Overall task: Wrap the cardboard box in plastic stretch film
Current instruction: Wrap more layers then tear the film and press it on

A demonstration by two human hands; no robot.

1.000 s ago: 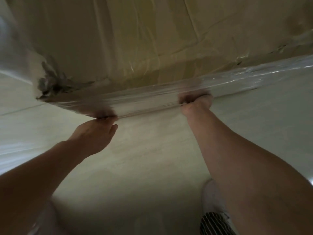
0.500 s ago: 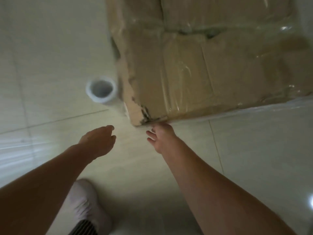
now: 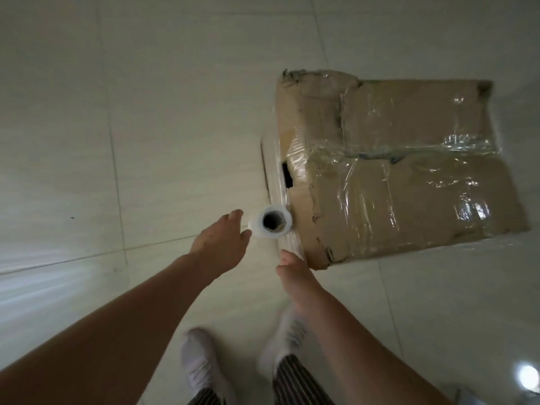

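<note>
White shoes [image 3: 201, 363] stand on the tiled floor [image 3: 146, 112]. The left hand [image 3: 220, 238], fingers loosely spread, is just beside the upright stretch film roll [image 3: 270, 222]; the right hand [image 3: 292, 270], fingers relaxed, nears the partly wrapped cardboard box [image 3: 409, 171] lying beyond

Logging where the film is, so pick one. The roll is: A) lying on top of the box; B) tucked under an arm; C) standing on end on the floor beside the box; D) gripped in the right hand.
C: the roll stands on end on the floor beside the box, core facing up, with the left hand open next to it.
</note>
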